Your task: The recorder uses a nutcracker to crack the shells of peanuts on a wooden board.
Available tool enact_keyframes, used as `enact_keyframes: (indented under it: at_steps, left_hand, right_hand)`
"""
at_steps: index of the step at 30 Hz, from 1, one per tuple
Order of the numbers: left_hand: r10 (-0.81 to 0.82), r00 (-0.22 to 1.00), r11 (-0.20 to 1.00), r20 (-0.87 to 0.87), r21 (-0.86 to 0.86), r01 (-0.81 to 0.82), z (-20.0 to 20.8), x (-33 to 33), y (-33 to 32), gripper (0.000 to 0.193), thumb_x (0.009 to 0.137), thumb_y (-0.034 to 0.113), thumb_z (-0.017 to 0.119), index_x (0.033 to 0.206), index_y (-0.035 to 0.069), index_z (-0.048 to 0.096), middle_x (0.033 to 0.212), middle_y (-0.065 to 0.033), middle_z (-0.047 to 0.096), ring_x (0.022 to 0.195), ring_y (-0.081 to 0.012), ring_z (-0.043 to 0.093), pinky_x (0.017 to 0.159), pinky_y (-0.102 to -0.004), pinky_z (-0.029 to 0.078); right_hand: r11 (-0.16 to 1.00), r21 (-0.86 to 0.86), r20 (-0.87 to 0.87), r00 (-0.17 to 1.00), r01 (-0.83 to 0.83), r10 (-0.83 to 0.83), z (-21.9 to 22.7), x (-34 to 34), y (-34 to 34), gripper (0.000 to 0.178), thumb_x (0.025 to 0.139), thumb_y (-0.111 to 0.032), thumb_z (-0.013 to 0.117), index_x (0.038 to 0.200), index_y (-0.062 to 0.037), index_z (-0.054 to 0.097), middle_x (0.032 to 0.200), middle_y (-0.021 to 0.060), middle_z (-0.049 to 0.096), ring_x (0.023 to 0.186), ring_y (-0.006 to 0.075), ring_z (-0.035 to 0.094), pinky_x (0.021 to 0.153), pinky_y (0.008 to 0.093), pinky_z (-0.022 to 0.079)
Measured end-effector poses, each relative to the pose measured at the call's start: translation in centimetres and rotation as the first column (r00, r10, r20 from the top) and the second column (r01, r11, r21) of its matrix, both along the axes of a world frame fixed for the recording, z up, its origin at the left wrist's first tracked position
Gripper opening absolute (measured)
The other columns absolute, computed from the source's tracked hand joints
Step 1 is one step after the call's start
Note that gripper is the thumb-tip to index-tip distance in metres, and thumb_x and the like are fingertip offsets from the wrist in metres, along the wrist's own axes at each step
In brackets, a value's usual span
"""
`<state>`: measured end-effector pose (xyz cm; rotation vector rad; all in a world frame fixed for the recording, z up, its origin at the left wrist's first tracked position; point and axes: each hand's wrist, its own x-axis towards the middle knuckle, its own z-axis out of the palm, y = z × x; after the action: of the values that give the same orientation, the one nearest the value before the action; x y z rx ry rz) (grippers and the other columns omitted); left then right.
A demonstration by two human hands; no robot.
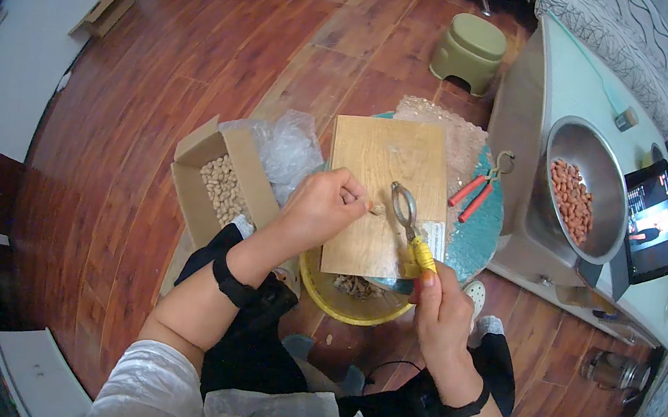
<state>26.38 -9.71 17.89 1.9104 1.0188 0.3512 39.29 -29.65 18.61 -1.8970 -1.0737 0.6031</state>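
My left hand (326,206) is closed in a pinch over a wooden board (385,152), with a small pale peanut (377,209) at its fingertips. My right hand (444,309) grips the yellow handles of metal pliers (405,210) with rounded, looped jaws. The jaws point away from me over the board, just right of the peanut and apart from it. Under the board's near edge, a yellow basin (352,320) holds broken shells. Left of my left hand, a cardboard box (199,149) contains unshelled peanuts (223,186).
Red-handled pliers (472,195) lie on a round teal surface (473,249) right of the board. A steel bowl (561,142) of reddish peanut kernels (571,201) and a lit tablet (654,224) sit on the right-hand cabinet. Clear plastic (282,150) lies behind the box; a green stool (469,52) stands farther off.
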Motion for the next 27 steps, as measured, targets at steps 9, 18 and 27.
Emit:
enact_keyframes:
  at_steps: [9, 18, 27]
  left_hand:
    - [-0.048, 0.994, 0.999, -0.098, -0.004, 0.048, 0.7, -0.5, 0.1, 0.02, 0.08, 0.017, 0.073, 0.085, 0.0, 0.063, 0.073, -0.0037, 0.064, 0.066, -0.009, 0.057, 0.059, -0.0269, 0.049]
    - [-0.036, 0.994, 0.999, -0.1, -0.013, 0.035, 1.0, -0.4, 0.1, 0.021, 0.079, 0.018, 0.072, 0.083, 0.0, 0.063, 0.073, -0.0064, 0.064, 0.066, -0.0116, 0.059, 0.059, -0.0295, 0.049]
    - [-0.054, 0.991, 0.998, -0.12, 0.002, 0.055, 1.6, -0.3, 0.1, 0.027, 0.078, 0.022, 0.072, 0.082, -0.003, 0.062, 0.076, -0.0172, 0.067, 0.072, -0.0263, 0.067, 0.064, -0.0365, 0.051]
  right_hand:
    - [0.999, -0.005, 0.064, 0.997, -0.049, 0.049, 0.0, -1.2, 0.3, 0.025, 0.097, -0.016, 0.048, 0.114, 0.0004, 0.056, 0.071, 0.0198, 0.061, 0.065, 0.0339, 0.065, 0.059, 0.0416, 0.05]
    - [0.998, 0.005, 0.109, 0.992, -0.067, 0.066, 0.2, -1.0, 0.5, 0.023, 0.095, -0.014, 0.05, 0.114, 0.0, 0.056, 0.07, 0.0203, 0.061, 0.063, 0.0368, 0.064, 0.056, 0.0425, 0.049]
    - [0.999, -0.001, 0.142, 0.988, -0.054, 0.054, -0.2, -1.2, 0.4, 0.024, 0.096, -0.015, 0.048, 0.115, -0.0012, 0.053, 0.069, 0.0221, 0.06, 0.063, 0.0403, 0.063, 0.057, 0.0452, 0.049]
